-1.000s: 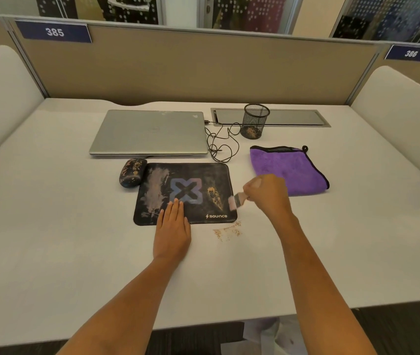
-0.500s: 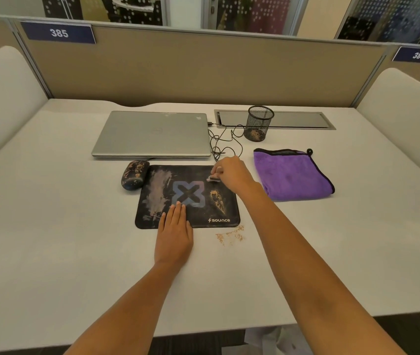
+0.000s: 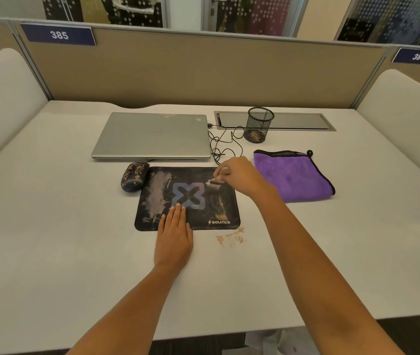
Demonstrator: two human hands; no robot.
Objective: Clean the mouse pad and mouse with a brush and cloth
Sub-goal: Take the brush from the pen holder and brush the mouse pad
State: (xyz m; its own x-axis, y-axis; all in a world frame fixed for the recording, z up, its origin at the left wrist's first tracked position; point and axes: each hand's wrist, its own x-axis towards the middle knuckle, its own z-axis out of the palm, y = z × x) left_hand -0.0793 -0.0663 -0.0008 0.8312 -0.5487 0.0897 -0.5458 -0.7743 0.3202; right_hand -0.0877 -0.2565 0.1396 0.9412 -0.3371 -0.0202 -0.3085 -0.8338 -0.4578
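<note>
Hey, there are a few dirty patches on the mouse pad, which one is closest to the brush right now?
The orange streak on the pad's right side, just below the brush. The big greyish smear lies left of the X logo.

Light was even and soft with faint shadows; the desk [image 3: 50, 226] edges bowed from wide-angle distortion; focus was slightly soft.

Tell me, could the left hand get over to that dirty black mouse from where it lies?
Probably yes. The left hand lies flat on the near edge of the black mouse pad; the smudged black mouse sits at the pad's far left corner, with nothing standing between them.
</note>
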